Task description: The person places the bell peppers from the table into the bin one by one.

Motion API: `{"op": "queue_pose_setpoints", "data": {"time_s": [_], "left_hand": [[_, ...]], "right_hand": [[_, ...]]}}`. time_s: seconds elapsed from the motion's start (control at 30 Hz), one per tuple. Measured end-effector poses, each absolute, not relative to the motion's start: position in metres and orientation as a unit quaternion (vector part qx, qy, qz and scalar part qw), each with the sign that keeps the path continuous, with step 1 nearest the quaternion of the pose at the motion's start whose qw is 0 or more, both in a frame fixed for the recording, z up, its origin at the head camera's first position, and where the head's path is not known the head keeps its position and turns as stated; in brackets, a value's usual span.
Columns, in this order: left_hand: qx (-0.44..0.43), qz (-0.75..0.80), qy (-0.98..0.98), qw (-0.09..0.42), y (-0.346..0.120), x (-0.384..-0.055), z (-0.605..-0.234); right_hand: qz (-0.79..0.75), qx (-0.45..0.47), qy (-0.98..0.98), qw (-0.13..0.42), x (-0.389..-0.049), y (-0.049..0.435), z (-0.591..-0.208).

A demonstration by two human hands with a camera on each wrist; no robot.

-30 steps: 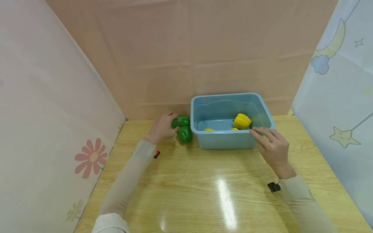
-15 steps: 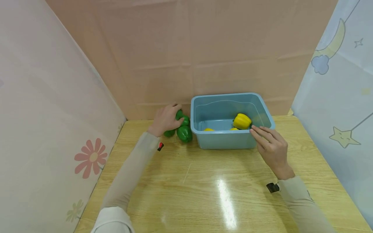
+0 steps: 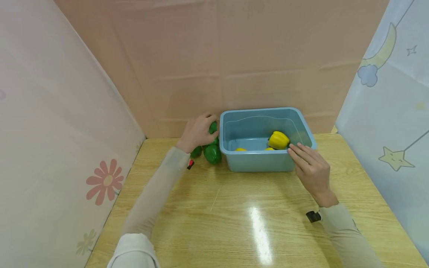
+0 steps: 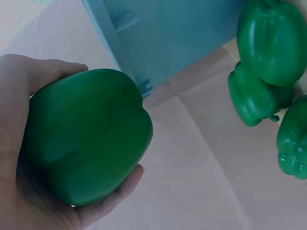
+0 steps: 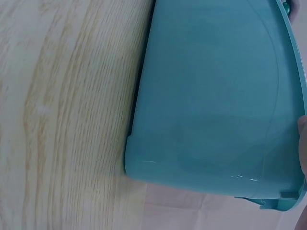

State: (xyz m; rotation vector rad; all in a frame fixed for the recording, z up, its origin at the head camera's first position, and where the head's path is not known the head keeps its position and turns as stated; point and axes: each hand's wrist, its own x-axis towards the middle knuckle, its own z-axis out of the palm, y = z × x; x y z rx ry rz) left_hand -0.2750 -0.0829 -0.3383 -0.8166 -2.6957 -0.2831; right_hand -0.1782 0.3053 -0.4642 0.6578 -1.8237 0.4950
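Note:
A green bell pepper (image 4: 91,136) is gripped in my left hand (image 3: 197,131), thumb and fingers round its sides. The hand is raised just left of the blue bin (image 3: 259,162), above several other green bell peppers (image 3: 212,154) lying on the table. My right hand (image 3: 312,172) holds the bin's front rim near the right corner, fingertips over the edge. In the right wrist view only part of that hand shows at the right border, at the rim. A yellow bell pepper (image 3: 279,140) rests inside the bin, with two more yellow ones partly hidden behind the front wall.
The bin stands at the back of the wooden table (image 3: 231,216), near a beige cloth backdrop (image 3: 174,67). Patterned cloth walls rise on the left (image 3: 67,123) and right (image 3: 395,119).
My left hand has moved right and upward, closer to the bin, lifting the green bell pepper off the group. My right hand stays at the rim with barely any shift.

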Motion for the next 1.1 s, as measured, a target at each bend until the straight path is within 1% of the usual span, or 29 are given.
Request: {"op": "queue_pose_setpoints", "data": {"time_s": [0.33, 0.67, 1.1], "left_hand": [[-0.302, -0.098, -0.936, 0.149, -0.071, -0.282, -0.325], [-0.299, -0.084, -0.941, 0.136, -0.057, -0.281, -0.31], [-0.295, -0.088, -0.942, 0.131, -0.047, -0.287, -0.304]], "right_hand": [[0.197, 0.274, -0.768, 0.545, -0.177, 0.309, -0.463], [0.194, 0.272, -0.772, 0.541, -0.177, 0.312, -0.464], [0.197, 0.271, -0.767, 0.547, -0.176, 0.311, -0.463]]}}
